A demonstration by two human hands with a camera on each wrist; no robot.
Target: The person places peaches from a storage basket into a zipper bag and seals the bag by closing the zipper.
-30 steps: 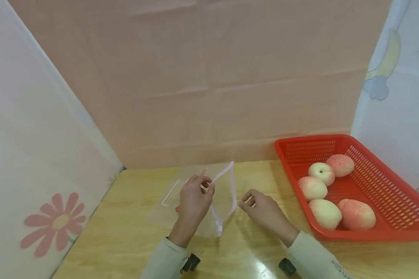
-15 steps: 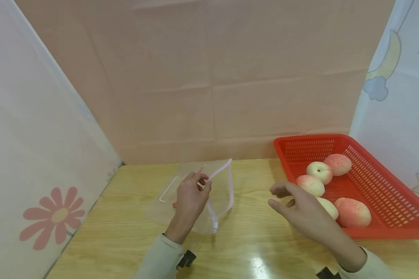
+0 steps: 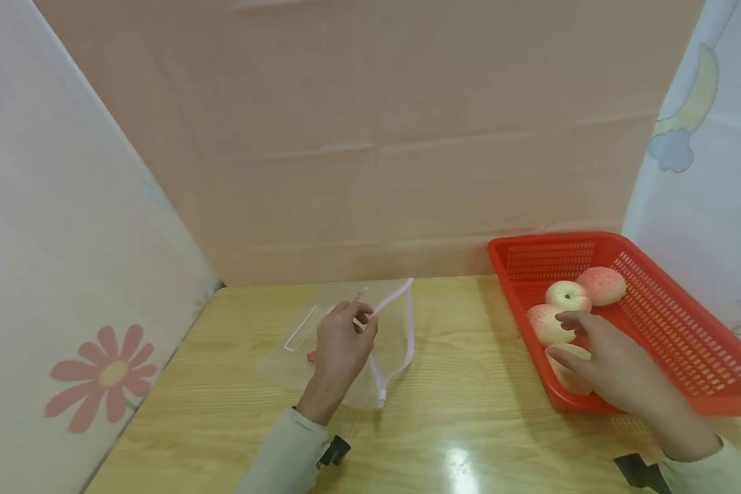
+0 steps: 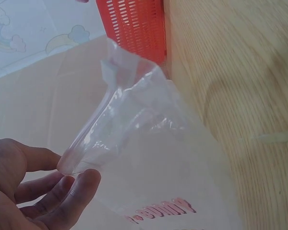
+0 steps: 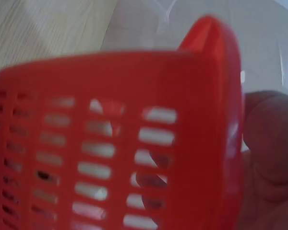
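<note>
A clear zip bag (image 3: 396, 336) with a pink zip strip lies on its side, its mouth gaping to the right. My left hand (image 3: 344, 339) pinches the upper edge of that mouth; thumb and finger grip the film in the left wrist view, where red lettering shows on the bag (image 4: 158, 153). My right hand (image 3: 624, 367) is over the red basket, thumb and fingers spread around the front-left peach (image 3: 566, 374). Whether they touch it cannot be told. In the right wrist view the basket wall (image 5: 197, 120) covers much of the hand (image 5: 273, 148).
The red slotted basket (image 3: 704, 405) stands on the right of the wooden table (image 3: 457, 391). More peaches lie in it: a speckled one (image 3: 546, 324), a pale one (image 3: 565, 293) and a pink one (image 3: 602, 286). Hanging cloths (image 3: 370, 137) border the table at the back and sides.
My right hand has moved from beside the bag's mouth rightward to over the basket, its fingers spreading. The left hand keeps its pinch on the bag, which still gapes.
</note>
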